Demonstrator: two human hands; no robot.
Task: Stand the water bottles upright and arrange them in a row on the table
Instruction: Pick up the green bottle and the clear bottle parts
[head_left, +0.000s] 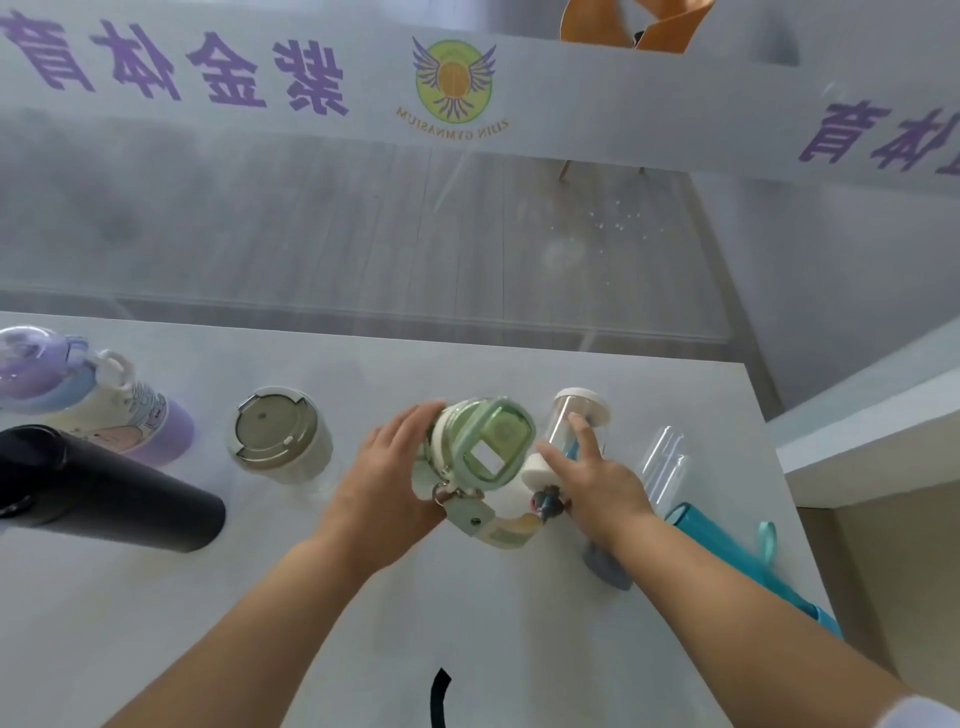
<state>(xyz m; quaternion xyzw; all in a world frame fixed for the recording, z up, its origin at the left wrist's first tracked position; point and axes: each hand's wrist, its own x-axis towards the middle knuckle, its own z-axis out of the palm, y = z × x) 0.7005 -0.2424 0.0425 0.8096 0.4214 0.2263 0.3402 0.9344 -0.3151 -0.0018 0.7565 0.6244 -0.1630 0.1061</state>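
Note:
A bottle with a pale green lid (485, 447), a cream body and a strap with a tag stands at the table's middle. My left hand (387, 486) grips its left side. My right hand (589, 480) lies over a clear bottle with a white cap (579, 415), fingers stretched along its body; a grey end (608, 566) shows below my wrist. A purple and white cartoon bottle (88, 405), a black bottle (109, 493) and a white tumbler with a grey lid (278, 436) stand upright to the left. A clear and teal bottle (727, 551) lies at the right.
The white table (363, 597) ends close behind the bottles and at the right, just past the teal bottle. Beyond it is a glass wall with purple lettering and a wooden floor. A black strap (441, 696) hangs at the near edge.

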